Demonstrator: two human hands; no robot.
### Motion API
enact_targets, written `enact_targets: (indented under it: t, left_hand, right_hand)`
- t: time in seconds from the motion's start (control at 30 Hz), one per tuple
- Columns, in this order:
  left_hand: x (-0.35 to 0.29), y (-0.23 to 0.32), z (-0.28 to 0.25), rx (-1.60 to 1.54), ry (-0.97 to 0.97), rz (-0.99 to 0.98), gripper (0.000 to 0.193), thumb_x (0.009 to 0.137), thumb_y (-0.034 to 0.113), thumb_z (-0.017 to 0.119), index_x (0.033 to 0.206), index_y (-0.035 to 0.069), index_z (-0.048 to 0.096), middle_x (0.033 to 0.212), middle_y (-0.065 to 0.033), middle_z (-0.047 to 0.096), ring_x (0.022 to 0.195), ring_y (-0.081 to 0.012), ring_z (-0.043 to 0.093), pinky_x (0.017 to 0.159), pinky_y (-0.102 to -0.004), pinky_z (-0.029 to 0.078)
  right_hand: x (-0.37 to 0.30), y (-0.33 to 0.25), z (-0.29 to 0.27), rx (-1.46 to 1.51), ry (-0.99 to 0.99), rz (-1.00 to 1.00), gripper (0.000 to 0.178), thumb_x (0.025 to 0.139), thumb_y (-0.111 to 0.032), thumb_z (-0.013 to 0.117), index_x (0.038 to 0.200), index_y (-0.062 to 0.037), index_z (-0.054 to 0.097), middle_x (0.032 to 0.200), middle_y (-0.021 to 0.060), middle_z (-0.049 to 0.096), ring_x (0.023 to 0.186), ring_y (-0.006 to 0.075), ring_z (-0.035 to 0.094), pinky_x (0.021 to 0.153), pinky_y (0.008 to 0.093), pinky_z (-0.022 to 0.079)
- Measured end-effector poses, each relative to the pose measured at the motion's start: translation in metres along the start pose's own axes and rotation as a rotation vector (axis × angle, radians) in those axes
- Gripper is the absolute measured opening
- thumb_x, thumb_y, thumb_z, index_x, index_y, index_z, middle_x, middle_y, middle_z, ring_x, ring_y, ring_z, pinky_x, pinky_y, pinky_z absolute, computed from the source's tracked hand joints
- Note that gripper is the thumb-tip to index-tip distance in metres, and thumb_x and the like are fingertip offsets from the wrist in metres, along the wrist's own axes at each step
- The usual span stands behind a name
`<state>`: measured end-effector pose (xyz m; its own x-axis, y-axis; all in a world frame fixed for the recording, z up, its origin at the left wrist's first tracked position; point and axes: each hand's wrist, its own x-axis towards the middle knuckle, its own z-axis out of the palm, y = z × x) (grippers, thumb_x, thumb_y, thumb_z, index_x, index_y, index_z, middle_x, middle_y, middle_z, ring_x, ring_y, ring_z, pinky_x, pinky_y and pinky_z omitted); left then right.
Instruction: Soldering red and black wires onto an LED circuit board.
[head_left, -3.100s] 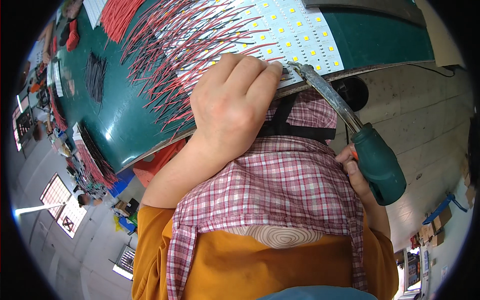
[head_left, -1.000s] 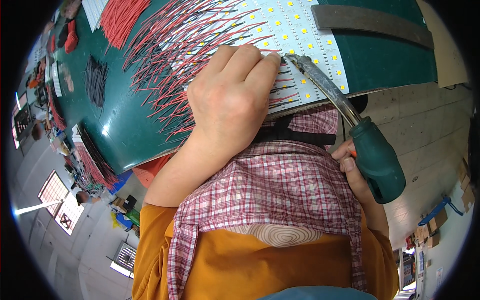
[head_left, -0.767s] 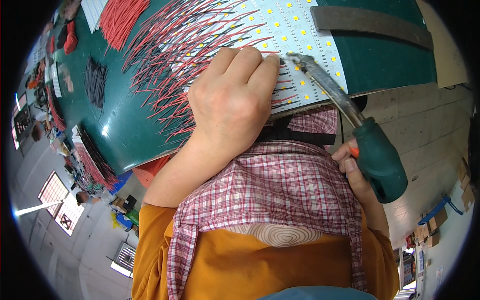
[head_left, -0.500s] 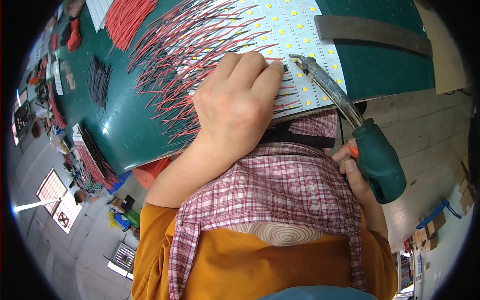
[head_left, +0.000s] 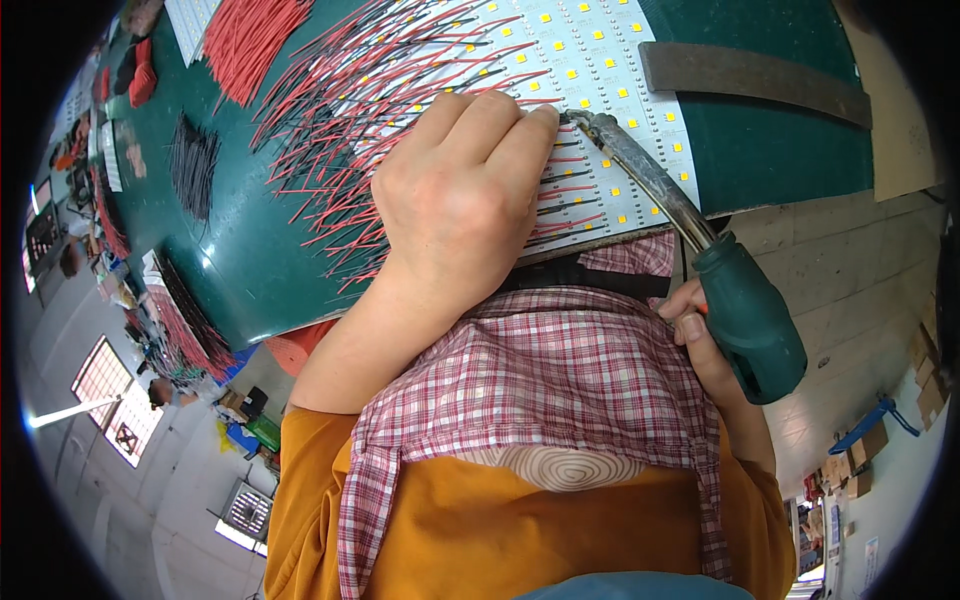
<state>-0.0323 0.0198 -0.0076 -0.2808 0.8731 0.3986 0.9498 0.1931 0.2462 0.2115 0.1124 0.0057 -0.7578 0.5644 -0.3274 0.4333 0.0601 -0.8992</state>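
The left hand (head_left: 460, 200) lies curled, knuckles up, on the white LED panel (head_left: 600, 60) near the table (head_left: 250, 270) edge, fingertips pinching down what looks like a wire end (the wire itself is hidden under the fingers). The right hand (head_left: 700, 335) is closed round the green handle of a soldering iron (head_left: 700, 260), its tip touching the panel just beside the left fingertips. Many red and black wires (head_left: 370, 110) already fan out from the panel's left side, so that part looks done; loose bundles of red wires (head_left: 250, 40) and black wires (head_left: 190, 165) remain.
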Motion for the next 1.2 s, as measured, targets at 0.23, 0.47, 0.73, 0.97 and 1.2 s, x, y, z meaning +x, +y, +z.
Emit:
enact_targets:
  t: [0.23, 0.47, 0.73, 0.97, 1.2]
  left_hand:
    - [-0.002, 0.001, -0.001, 0.052, -0.017, 0.018, 0.022, 0.062, 0.009, 0.062, 0.083, 0.007, 0.066, 0.072, -0.0011, 0.055, 0.066, -0.0172, 0.056, 0.051, -0.0274, 0.045]
    - [-0.004, 0.001, 0.000, 0.014, -0.017, -0.025, 0.020, 0.064, 0.008, 0.063, 0.084, 0.008, 0.066, 0.073, -0.0016, 0.054, 0.066, -0.0178, 0.055, 0.052, -0.0280, 0.045]
    - [0.003, -0.014, -0.003, -0.041, -0.006, -0.059, 0.020, 0.064, 0.004, 0.062, 0.084, 0.008, 0.066, 0.074, -0.0019, 0.057, 0.069, -0.0192, 0.056, 0.055, -0.0288, 0.046]
    - [0.004, -0.010, 0.000, 0.014, 0.007, -0.012, 0.022, 0.063, 0.009, 0.063, 0.084, 0.008, 0.067, 0.074, -0.0008, 0.057, 0.069, -0.0172, 0.056, 0.054, -0.0274, 0.046]
    - [0.002, -0.010, -0.002, 0.038, -0.016, -0.008, 0.021, 0.063, 0.010, 0.063, 0.084, 0.008, 0.067, 0.075, -0.0004, 0.056, 0.069, -0.0163, 0.056, 0.051, -0.0268, 0.045]
  right_hand:
    - [0.002, -0.004, -0.003, 0.004, -0.098, -0.016, 0.014, 0.080, 0.002, 0.059, 0.092, -0.0039, 0.062, 0.081, 0.0038, 0.066, 0.073, 0.0149, 0.061, 0.067, 0.0269, 0.048]
    - [0.004, -0.003, 0.000, 0.103, -0.077, 0.015, 0.014, 0.080, 0.004, 0.058, 0.091, -0.0034, 0.062, 0.081, 0.0045, 0.063, 0.073, 0.0147, 0.058, 0.067, 0.0270, 0.047]
    - [0.011, 0.001, -0.003, 0.031, -0.188, -0.126, 0.028, 0.090, -0.009, 0.053, 0.116, -0.0040, 0.046, 0.087, 0.0122, 0.060, 0.064, 0.0088, 0.048, 0.063, 0.0258, 0.046]
    - [0.010, -0.001, -0.002, -0.060, -0.154, -0.101, 0.017, 0.089, -0.008, 0.053, 0.105, -0.0032, 0.049, 0.085, 0.0098, 0.059, 0.064, 0.0075, 0.048, 0.062, 0.0249, 0.046]
    - [0.009, -0.009, 0.001, 0.218, -0.069, 0.114, 0.015, 0.080, -0.001, 0.060, 0.095, -0.0028, 0.062, 0.084, 0.0060, 0.064, 0.076, 0.0164, 0.059, 0.070, 0.0274, 0.048]
